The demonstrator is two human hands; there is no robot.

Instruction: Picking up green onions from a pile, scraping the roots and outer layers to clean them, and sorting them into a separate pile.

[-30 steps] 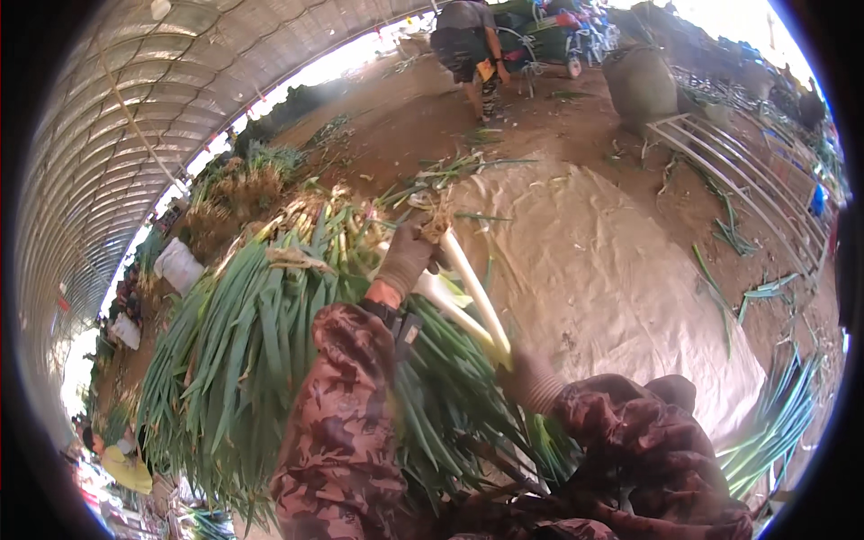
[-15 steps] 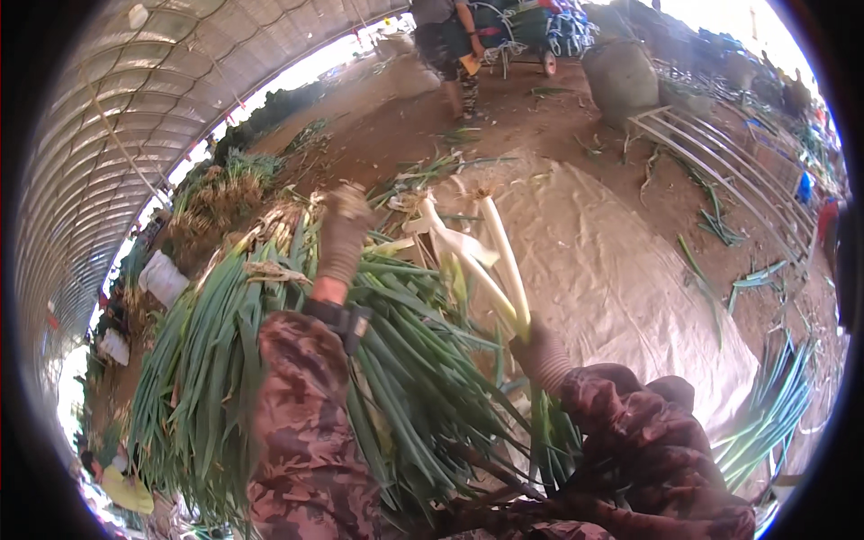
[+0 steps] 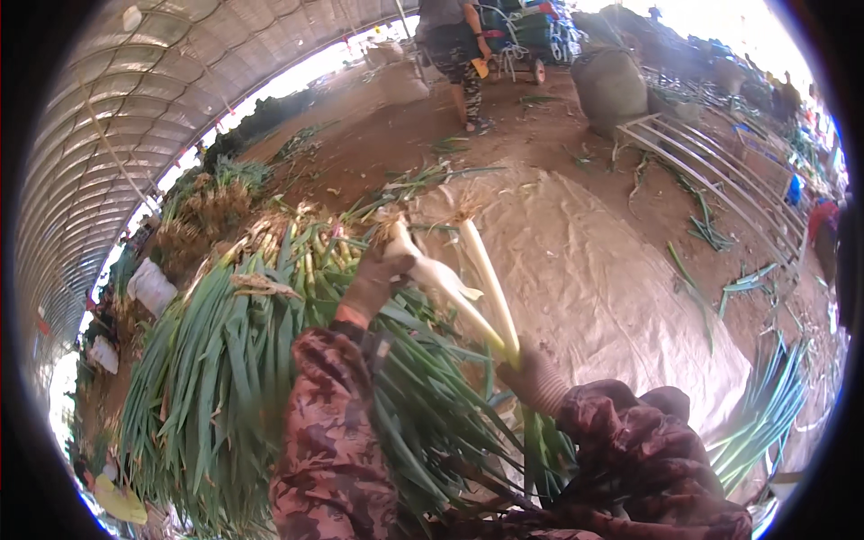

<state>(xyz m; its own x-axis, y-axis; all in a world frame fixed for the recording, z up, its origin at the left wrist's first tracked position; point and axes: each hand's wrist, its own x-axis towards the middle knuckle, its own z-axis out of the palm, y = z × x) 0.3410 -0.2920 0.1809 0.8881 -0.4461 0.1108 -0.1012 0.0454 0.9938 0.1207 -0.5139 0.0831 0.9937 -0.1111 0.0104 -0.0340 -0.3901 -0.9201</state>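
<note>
My right hand, in a brown knit glove, is wrapped around two long green onions. Their white stalks slant up and away, roots at the far end, while the green leaves hang below the hand. My left hand, gloved alike, pinches the left stalk close below its roots. A pale strip of skin stands loose from that stalk. Under my left forearm lies a big heap of green onions, roots pointing away and leaves toward me.
A tan sheet covers the ground ahead and right. More onions lie at its right edge. Beyond are a metal rack, a large sack, a person standing and a loaded cart. A white sack sits left of the heap.
My left hand has come from above the heap, moving right and toward me, and has taken hold of the left stalk. My right hand keeps its grip on both onions, shifting slightly.
</note>
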